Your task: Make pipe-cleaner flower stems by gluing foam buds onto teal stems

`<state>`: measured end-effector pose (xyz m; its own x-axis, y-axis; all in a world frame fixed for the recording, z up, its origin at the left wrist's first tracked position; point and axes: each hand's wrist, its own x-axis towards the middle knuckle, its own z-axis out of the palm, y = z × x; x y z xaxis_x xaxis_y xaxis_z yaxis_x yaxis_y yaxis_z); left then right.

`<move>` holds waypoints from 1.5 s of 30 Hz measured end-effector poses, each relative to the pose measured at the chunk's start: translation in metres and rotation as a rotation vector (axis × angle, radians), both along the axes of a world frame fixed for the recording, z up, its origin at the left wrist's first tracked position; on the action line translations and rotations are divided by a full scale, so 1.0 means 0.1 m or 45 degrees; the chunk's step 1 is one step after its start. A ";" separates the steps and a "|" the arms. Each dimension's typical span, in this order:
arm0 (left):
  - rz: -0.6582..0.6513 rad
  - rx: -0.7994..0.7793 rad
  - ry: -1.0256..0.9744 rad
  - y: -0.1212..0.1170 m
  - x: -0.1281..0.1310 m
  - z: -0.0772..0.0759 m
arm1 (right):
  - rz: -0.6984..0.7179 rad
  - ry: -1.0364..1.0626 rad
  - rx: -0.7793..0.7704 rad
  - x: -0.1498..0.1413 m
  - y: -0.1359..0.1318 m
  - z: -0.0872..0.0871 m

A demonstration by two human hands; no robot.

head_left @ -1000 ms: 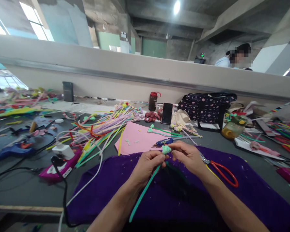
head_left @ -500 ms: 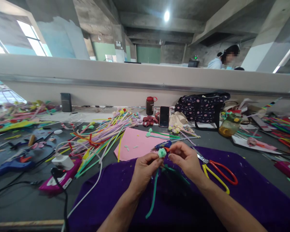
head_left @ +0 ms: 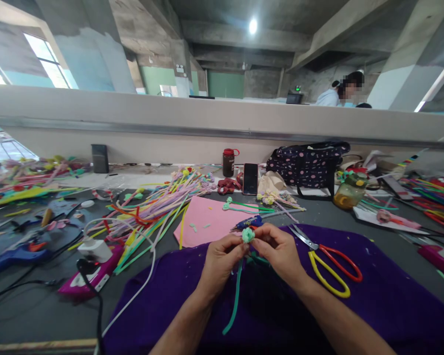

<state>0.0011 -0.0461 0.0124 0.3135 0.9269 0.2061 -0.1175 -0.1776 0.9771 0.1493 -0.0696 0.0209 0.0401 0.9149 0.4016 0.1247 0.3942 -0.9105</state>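
Note:
A small mint-green pipe-cleaner flower (head_left: 248,235) is pinched from both sides between my hands, above the purple cloth (head_left: 163,296). My left hand (head_left: 220,261) grips its left side between thumb and fingers. On the other side, the closed fingertips of my right hand (head_left: 283,254) press against the flower. A darker green pipe-cleaner stem (head_left: 236,301) hangs down below my left fingers. Just behind the flower lies a blue glue gun (head_left: 248,222), partly hidden. Scissors (head_left: 314,245) with one red and one yellow handle rest open on the cloth, right of my right hand.
Behind my hands lies a pink sheet (head_left: 198,217) with green scraps. A bundle of pipe cleaners (head_left: 163,202) and a magenta power strip (head_left: 92,276) are on the left. Further back stand a bottle (head_left: 228,163), a phone (head_left: 250,179) and a patterned bag (head_left: 307,167). A person (head_left: 329,97) is beyond the partition.
My right hand has moved left and its fingertips now meet the flower, where they were apart from it before. My left hand stays almost in place.

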 end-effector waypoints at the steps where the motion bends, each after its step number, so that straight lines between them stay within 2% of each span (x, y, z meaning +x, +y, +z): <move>1: 0.000 -0.003 0.001 0.00 0.00 0.00 | -0.005 -0.003 -0.003 0.00 0.00 0.00; 14: -0.046 -0.209 -0.008 -0.02 0.00 0.00 | 0.002 0.006 -0.122 -0.01 0.00 0.01; 22: -0.149 -0.277 -0.021 0.00 0.00 -0.06 | 0.077 0.119 -0.158 0.02 0.01 0.01; 27: -0.194 -0.249 -0.017 -0.01 0.01 -0.03 | 0.171 0.168 -0.208 0.00 0.01 0.01; 34: -0.350 -0.320 0.055 -0.02 0.02 0.00 | 0.173 0.194 -0.257 0.02 0.04 -0.06; 40: -0.340 -0.368 0.039 0.00 0.03 -0.01 | 0.133 0.101 -0.217 0.02 0.04 -0.06; 45: -0.318 -0.327 0.060 0.01 0.02 -0.01 | 0.147 0.068 -0.197 0.02 0.02 -0.06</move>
<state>0.0036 -0.0449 0.0110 0.5403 0.8403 -0.0435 -0.0800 0.1028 0.9915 0.1517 -0.0677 0.0149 -0.0514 0.9654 0.2557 0.0366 0.2577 -0.9655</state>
